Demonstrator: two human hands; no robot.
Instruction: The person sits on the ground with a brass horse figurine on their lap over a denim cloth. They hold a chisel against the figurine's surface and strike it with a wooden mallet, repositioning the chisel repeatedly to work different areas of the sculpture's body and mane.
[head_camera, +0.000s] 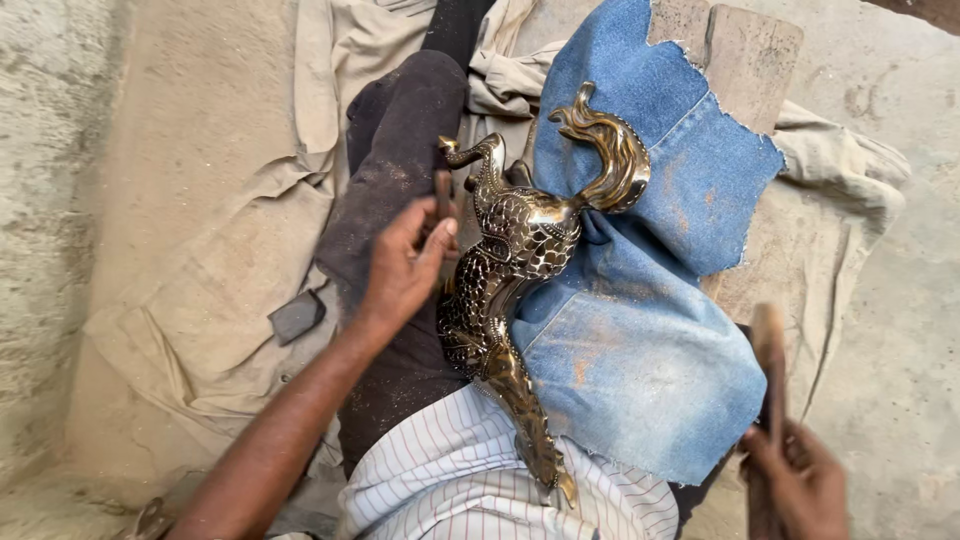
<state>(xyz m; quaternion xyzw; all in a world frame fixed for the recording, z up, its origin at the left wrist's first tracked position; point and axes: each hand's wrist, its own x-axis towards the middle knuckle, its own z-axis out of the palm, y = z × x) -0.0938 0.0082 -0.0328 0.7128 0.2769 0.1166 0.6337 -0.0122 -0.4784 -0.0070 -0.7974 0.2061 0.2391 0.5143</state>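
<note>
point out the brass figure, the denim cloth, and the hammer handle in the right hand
brass figure (520, 245), head view, on the scaled patterned body.
denim cloth (640, 350), head view, on the bare blue middle.
hammer handle (772, 360), head view, on the wooden shaft above the right hand (800, 485).

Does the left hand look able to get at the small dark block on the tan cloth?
Probably yes: the block lies uncovered just beside the left hand, nothing between, though its fingers hold a thin tool.
</note>
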